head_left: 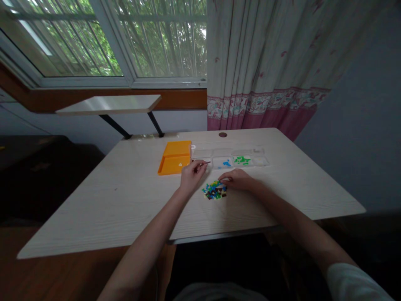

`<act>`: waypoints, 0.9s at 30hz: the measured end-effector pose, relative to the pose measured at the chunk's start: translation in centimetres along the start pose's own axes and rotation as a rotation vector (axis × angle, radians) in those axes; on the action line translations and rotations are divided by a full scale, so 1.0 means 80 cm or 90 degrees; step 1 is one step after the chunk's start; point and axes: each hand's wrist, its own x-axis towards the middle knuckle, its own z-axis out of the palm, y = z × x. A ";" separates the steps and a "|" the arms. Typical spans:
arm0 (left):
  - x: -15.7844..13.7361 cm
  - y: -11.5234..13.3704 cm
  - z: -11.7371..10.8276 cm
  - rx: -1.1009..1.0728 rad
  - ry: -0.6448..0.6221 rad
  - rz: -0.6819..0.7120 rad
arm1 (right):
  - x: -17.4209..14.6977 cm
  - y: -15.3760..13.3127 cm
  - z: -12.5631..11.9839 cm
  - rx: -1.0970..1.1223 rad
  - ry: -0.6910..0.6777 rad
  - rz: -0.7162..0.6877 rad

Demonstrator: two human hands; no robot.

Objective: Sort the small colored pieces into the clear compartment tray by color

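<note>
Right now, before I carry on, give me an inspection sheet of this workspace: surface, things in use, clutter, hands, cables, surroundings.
Surface: pale table, dark round hole near its far edge.
Things: mixed pile of small pieces; clear tray with blue pieces and green pieces in separate compartments; orange tray, white pieces in its near part.
Clutter: dark speck on the table's left side.
Hands: left hand pinches a small dark piece by the clear tray; right hand at the pile's edge, grip unclear.
Cables: thin line along the left wall, possibly a cable.
Surroundings: window, curtain, raised shelf.

No legible txt, nos., labels, logos, brands or signs anywhere in head-cam view.
</note>
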 end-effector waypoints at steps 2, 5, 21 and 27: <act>0.000 0.001 0.000 0.000 0.001 0.002 | 0.000 -0.002 -0.002 0.007 -0.009 0.004; -0.001 0.001 0.000 0.003 0.003 0.003 | 0.001 -0.006 -0.004 0.020 -0.019 0.014; 0.009 -0.018 -0.003 0.127 0.128 -0.206 | 0.002 -0.005 -0.002 0.062 -0.027 0.029; 0.010 -0.034 -0.003 0.190 0.094 -0.276 | 0.003 -0.002 0.000 0.094 -0.019 0.040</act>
